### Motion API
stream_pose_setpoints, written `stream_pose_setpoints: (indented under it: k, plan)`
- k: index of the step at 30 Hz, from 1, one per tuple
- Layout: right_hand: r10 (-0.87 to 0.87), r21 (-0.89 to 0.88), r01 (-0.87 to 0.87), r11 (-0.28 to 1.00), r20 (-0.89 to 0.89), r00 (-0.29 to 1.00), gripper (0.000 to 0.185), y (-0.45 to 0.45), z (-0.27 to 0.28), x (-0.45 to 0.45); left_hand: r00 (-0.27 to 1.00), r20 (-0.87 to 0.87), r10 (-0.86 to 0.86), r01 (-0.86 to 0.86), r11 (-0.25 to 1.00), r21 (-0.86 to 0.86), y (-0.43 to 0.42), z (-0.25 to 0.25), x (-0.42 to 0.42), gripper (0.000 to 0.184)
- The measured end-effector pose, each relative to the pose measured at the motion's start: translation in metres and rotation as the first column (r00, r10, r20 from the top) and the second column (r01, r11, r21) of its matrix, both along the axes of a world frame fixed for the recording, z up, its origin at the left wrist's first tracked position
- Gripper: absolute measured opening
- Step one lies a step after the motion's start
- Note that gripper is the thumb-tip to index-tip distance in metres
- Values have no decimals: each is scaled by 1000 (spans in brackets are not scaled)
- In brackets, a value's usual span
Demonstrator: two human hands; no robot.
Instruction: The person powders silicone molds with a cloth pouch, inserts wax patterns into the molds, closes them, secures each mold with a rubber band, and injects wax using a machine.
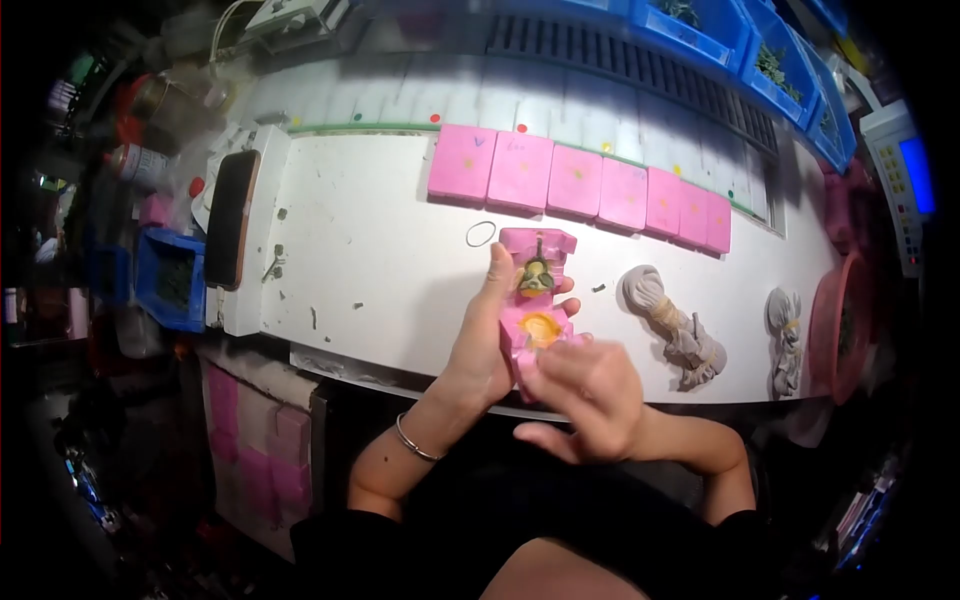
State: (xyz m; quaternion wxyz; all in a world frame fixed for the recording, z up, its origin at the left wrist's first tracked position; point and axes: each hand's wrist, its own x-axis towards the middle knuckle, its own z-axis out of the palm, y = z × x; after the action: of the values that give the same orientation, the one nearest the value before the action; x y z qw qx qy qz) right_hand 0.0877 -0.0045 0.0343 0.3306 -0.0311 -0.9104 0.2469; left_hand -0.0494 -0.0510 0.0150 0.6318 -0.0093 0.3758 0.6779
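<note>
My left hand [485, 325] is closed around a pink rubber mold, opened into two parts. In the upper mold half [562, 243] sits a small dark green and yellowish piece [537, 278]. The lower mold half [518, 352] has a rounded hollow stained orange-yellow. My right hand [595, 395] is at the near end of this lower half, fingers bent toward it and thumb held apart. Motion smears those fingertips, so whether they grip the mold is unclear. A thin rubber band [481, 235] lies on the white table just left of the mold.
A row of pink mold blocks [575, 180] lies across the table [350, 240]. Bundled pale cloths [685, 335] and a pink basin [843, 325] are on the right. A phone [232, 220] leans at left, beside a blue bin [165, 275]. More blue bins [690, 35] stand behind.
</note>
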Motion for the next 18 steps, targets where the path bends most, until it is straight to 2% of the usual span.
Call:
stream_pose_setpoints:
  k: [1, 3, 5, 7, 8, 9, 10, 11, 13, 14, 15, 17, 18]
  plan:
    - [-14, 81, 16, 997, -16, 1000, 40, -7, -4, 1, 984, 178, 10, -6, 1000, -25, 1, 4, -1, 64]
    - [-9, 172, 19, 985, -57, 998, 38, -10, -6, 1, 987, 162, 16, -7, 998, -55, 1, 1, -5, 64]
    - [7, 159, 3, 987, -58, 998, 36, -3, 7, -2, 994, 80, -80, 77, 996, 34, 0, -7, -8, 66]
    - [85, -171, -84, 982, -6, 996, 32, 15, 18, -1, 998, 40, -58, 55, 996, 76, 3, 8, -1, 66]
    - [24, -339, -18, 941, 14, 1000, 27, 23, 21, 0, 995, -85, -51, 57, 995, 76, 4, 15, 2, 64]
    - [-142, -304, 106, 947, -97, 985, 29, 30, 19, -4, 977, -207, -42, 59, 995, 76, 4, 19, 5, 63]
    - [-272, -305, 229, 924, -104, 957, 28, 35, 23, -9, 955, -283, -86, 135, 979, 156, 2, 18, 2, 63]
    - [-395, -306, 347, 887, -111, 912, 27, 41, 27, -13, 955, -284, -87, 138, 977, 165, 4, 21, 4, 63]
    - [-353, -201, 352, 914, 30, 935, 17, 54, 22, -17, 908, -401, -123, 215, 957, 194, 7, 27, 7, 71]
    - [-252, -544, 302, 783, 166, 953, 22, 51, 24, -17, 862, -454, -226, 361, 901, 239, 6, 27, 2, 82]
    - [-262, -539, 308, 784, 163, 951, 22, 55, 23, -17, 859, -457, -230, 370, 897, 244, 5, 29, 1, 82]
    - [26, -822, 14, 570, 35, 999, 42, 65, 16, -19, 844, -500, -194, 369, 887, 278, 2, 37, 4, 93]
    - [33, -886, -4, 464, 13, 999, 45, 65, 9, -22, 883, -447, -144, 322, 879, 353, 1, 40, 8, 85]
